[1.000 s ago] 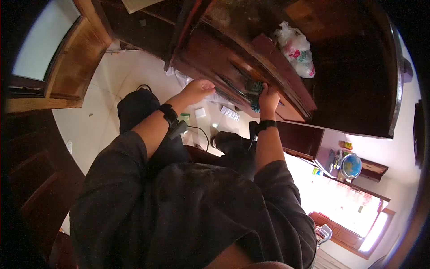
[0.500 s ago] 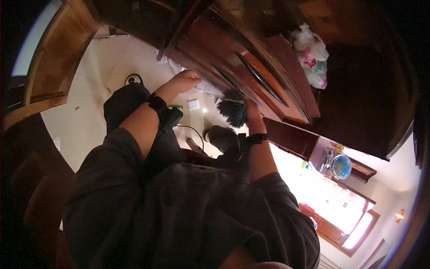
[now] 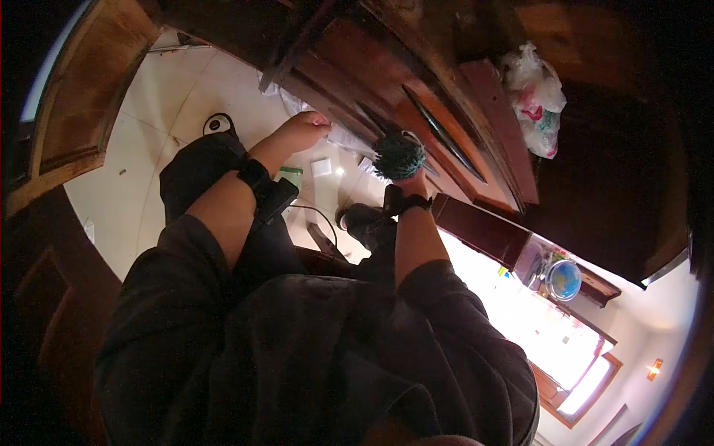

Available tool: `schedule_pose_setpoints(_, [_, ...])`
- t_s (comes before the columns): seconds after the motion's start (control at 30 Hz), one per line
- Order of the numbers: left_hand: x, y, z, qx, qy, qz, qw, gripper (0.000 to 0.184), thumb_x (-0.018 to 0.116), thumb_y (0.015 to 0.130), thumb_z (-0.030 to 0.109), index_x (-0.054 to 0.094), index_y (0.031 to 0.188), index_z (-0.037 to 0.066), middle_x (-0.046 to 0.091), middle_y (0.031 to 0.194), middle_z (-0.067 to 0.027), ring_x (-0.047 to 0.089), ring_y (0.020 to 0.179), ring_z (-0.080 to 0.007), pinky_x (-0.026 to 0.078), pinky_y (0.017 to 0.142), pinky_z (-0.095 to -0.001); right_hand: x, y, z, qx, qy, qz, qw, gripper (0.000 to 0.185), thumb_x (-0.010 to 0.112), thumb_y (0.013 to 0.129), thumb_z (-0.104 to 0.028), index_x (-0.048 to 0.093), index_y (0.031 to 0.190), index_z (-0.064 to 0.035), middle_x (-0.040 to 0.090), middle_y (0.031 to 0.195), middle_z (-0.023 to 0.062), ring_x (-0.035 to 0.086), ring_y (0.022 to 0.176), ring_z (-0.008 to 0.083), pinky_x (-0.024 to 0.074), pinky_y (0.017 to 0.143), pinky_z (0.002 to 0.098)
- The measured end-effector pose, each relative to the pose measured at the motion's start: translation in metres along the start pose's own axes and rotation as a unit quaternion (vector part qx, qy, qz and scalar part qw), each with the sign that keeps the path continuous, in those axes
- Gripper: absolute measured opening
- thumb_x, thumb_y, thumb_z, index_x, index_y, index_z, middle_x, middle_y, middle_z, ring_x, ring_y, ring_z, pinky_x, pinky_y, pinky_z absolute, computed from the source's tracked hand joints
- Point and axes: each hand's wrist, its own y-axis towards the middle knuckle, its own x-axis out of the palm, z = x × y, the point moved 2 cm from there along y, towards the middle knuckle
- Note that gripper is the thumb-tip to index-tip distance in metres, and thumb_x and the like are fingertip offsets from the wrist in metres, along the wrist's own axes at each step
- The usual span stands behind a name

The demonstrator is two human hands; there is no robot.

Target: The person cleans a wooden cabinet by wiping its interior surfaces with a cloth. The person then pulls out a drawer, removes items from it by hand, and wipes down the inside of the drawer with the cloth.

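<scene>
My left hand point(image 3: 303, 132) reaches in beside the lower edge of the dark wooden cabinet front point(image 3: 372, 97). Its fingers are curled closed near some clear plastic sheeting point(image 3: 343, 141); whatever they may hold is hidden. In my right hand point(image 3: 411, 183) is a dark green shaggy duster point(image 3: 399, 155), with its strands bunched against the cabinet face. My fingers are mostly covered by it. Just above the duster runs a long black handle point(image 3: 444, 135) on a reddish-brown panel.
A knotted white plastic bag point(image 3: 537, 104) lies on the dark wooden surface at the upper right. Below my hands, a small white box point(image 3: 321, 167) and a green-lidded container point(image 3: 290, 175) stand on the tiled floor point(image 3: 160, 111). A globe point(image 3: 563, 279) is at the right.
My right hand has turned and shifted slightly left, bringing the duster up and rightward along the cabinet face. My left hand stays near the same edge. The view has tilted slightly.
</scene>
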Motion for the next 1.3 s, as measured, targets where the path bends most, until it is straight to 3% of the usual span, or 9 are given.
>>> schedule_pose_setpoints(0.2, [0.000,0.003,-0.002,-0.003,-0.009,-0.003,1.000,0.029,0.060,0.081,0.025,0.065,0.098,0.002,0.067,0.091,-0.0102,0.063,0.084,-0.0194,0.049,0.075,-0.0320,0.006,-0.011,-0.013,0.161,0.567,0.029,0.807,0.042,0.037,0.097,-0.033,0.052,0.124,-0.0036,0.058,0.124,0.0139,0.054,0.115,0.0317,0.0413,0.102,0.0471])
schedule_pose_setpoints(0.27, [0.003,0.009,-0.007,0.012,-0.030,0.014,0.999,0.028,0.060,0.081,0.025,0.065,0.097,0.002,0.067,0.090,-0.0100,0.063,0.081,-0.0192,0.049,0.073,-0.0322,0.011,-0.014,-0.012,0.099,0.320,-0.012,0.942,0.045,0.035,0.098,-0.033,0.050,0.127,-0.0027,0.056,0.126,0.0151,0.053,0.116,0.0322,0.0408,0.103,0.0463])
schedule_pose_setpoints(0.5, [-0.001,0.017,-0.021,0.119,-0.014,0.035,0.992,0.040,0.058,0.081,0.040,0.067,0.077,0.001,0.066,0.073,-0.0092,0.063,0.067,-0.0196,0.049,0.064,-0.0340,0.041,-0.093,-0.016,0.281,0.527,0.037,0.801,0.043,0.033,0.097,-0.025,0.048,0.129,-0.0023,0.054,0.128,0.0174,0.053,0.115,0.0325,0.0449,0.096,0.0434])
schedule_pose_setpoints(0.6, [-0.022,0.000,-0.006,-0.135,0.125,-0.161,0.970,0.050,0.056,0.083,0.049,0.066,0.100,0.003,0.068,0.092,-0.0090,0.063,0.074,-0.0182,0.049,0.067,-0.0346,0.060,-0.120,-0.033,0.326,0.592,-0.005,0.737,0.040,0.034,0.096,-0.025,0.052,0.125,-0.0032,0.058,0.123,0.0167,0.055,0.112,0.0310,0.0462,0.093,0.0424])
schedule_pose_setpoints(0.67, [-0.017,-0.014,0.001,-0.115,0.102,-0.228,0.961,0.047,0.059,0.085,0.046,0.065,0.104,0.004,0.068,0.094,-0.0100,0.062,0.081,-0.0163,0.050,0.071,-0.0335,0.077,-0.123,-0.094,0.132,0.102,-0.154,0.974,0.037,0.038,0.096,-0.024,0.056,0.121,-0.0035,0.063,0.113,0.0147,0.059,0.103,0.0271,0.0482,0.087,0.0392])
schedule_pose_setpoints(0.7, [-0.013,-0.024,0.006,-0.104,0.088,-0.260,0.956,0.045,0.061,0.086,0.045,0.064,0.107,0.004,0.067,0.095,-0.0104,0.062,0.085,-0.0154,0.050,0.073,-0.0329,0.085,-0.125,-0.126,0.030,-0.120,-0.148,0.981,0.035,0.040,0.096,-0.024,0.058,0.118,-0.0036,0.065,0.108,0.0136,0.061,0.099,0.0251,0.0491,0.084,0.0376])
schedule_pose_setpoints(0.83, [-0.007,-0.020,0.014,-0.005,0.073,-0.272,0.959,0.048,0.056,0.090,0.045,0.060,0.120,0.008,0.063,0.113,-0.0087,0.058,0.102,-0.0171,0.045,0.089,-0.0311,0.057,-0.151,-0.041,0.390,0.313,0.034,0.865,0.026,0.049,0.096,-0.022,0.064,0.105,-0.0028,0.066,0.092,0.0062,0.062,0.082,0.0156,0.0495,0.074,0.0296])
schedule_pose_setpoints(1.13, [-0.003,-0.018,0.012,0.010,0.129,-0.215,0.968,0.050,0.057,0.088,0.047,0.062,0.119,0.008,0.060,0.121,-0.0121,0.054,0.114,-0.0237,0.040,0.096,-0.0335,-0.055,-0.099,-0.112,0.157,-0.308,0.200,0.917,0.023,0.061,0.088,-0.025,0.068,0.096,-0.0038,0.069,0.091,0.0141,0.066,0.086,0.0270,0.0486,0.077,0.0342])
schedule_pose_setpoints(1.3, [0.008,-0.016,0.007,-0.005,0.095,-0.262,0.960,0.055,0.060,0.088,0.046,0.056,0.126,0.007,0.057,0.127,-0.0102,0.050,0.118,-0.0209,0.036,0.101,-0.0325,0.009,-0.077,-0.067,0.129,-0.260,0.179,0.940,0.022,0.062,0.086,-0.023,0.068,0.101,-0.0076,0.069,0.095,0.0165,0.066,0.090,0.0299,0.0503,0.078,0.0357])
